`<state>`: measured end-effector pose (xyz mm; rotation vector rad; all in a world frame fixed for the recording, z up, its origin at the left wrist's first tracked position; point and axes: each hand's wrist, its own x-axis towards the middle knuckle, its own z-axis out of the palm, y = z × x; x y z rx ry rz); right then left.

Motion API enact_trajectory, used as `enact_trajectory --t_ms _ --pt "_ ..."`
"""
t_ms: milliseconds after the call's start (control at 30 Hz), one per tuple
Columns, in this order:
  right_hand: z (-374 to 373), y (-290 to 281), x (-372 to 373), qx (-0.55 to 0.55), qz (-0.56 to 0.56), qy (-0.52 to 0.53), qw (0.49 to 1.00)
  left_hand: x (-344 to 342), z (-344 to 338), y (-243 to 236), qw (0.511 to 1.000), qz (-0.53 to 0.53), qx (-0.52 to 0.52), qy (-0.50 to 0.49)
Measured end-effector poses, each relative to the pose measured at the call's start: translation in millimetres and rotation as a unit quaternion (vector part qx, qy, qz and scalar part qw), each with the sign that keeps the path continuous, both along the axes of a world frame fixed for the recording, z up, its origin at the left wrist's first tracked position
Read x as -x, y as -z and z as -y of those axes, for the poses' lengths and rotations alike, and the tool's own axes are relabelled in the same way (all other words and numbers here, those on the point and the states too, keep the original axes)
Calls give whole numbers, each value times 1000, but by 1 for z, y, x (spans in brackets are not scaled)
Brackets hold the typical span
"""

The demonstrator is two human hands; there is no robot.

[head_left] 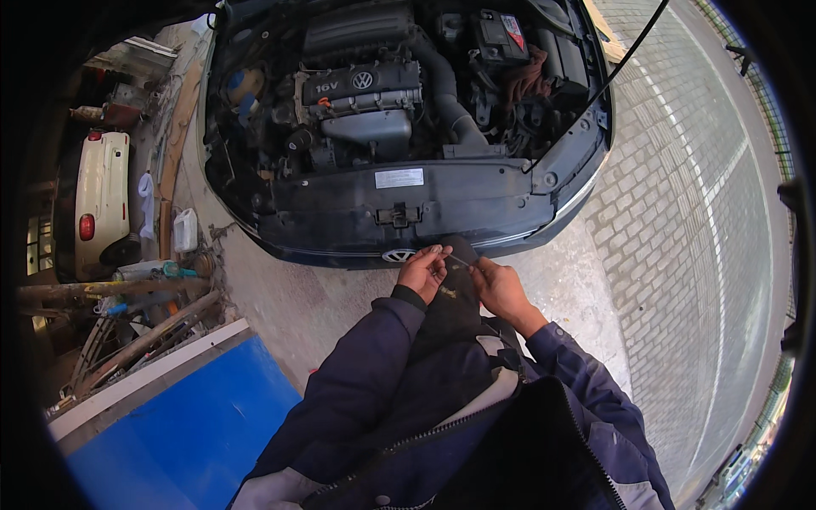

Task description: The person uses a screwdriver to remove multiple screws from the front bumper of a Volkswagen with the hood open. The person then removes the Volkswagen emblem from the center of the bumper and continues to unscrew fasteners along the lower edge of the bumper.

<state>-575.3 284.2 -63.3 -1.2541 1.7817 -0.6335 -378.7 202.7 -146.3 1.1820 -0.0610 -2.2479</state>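
In front of the car's bumper, over my raised dark trouser leg [455, 306], my two hands are close together. My left hand [423, 274] is closed, its thumb and fingertips pinched at one end of a thin dark rod-like piece [460, 259]. Wrapped round the other end is my right hand [503, 291], also closed. The piece is too small for me to tell its kind. Just beyond my hands lies the front edge of a dark car [327, 200] with its bonnet up. Its engine [365, 89] is exposed.
A battery [501, 38] and a reddish-brown rag [529, 76] sit at the bay's right. A thin prop rod [608, 81] slants up there. To the left are a white jug [184, 230], wooden poles [153, 338], scrap, a blue panel [187, 425] and a cream car part [102, 191].
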Motion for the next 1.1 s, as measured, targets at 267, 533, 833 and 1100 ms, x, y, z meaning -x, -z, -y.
enact_trajectory --t_ms 267,533,833,1100 --pt "7 12 1 -37 24 12 999 2 3 4 1000 -4 -15 -10" --pt "15 16 6 -36 55 5 998 2 12 7 1000 2 -13 -1" --pt "21 19 5 40 -65 -80 994 -2 18 19 998 23 8 51" --pt "28 24 -1 2 -6 -33 999 -5 20 20 999 19 -6 42"
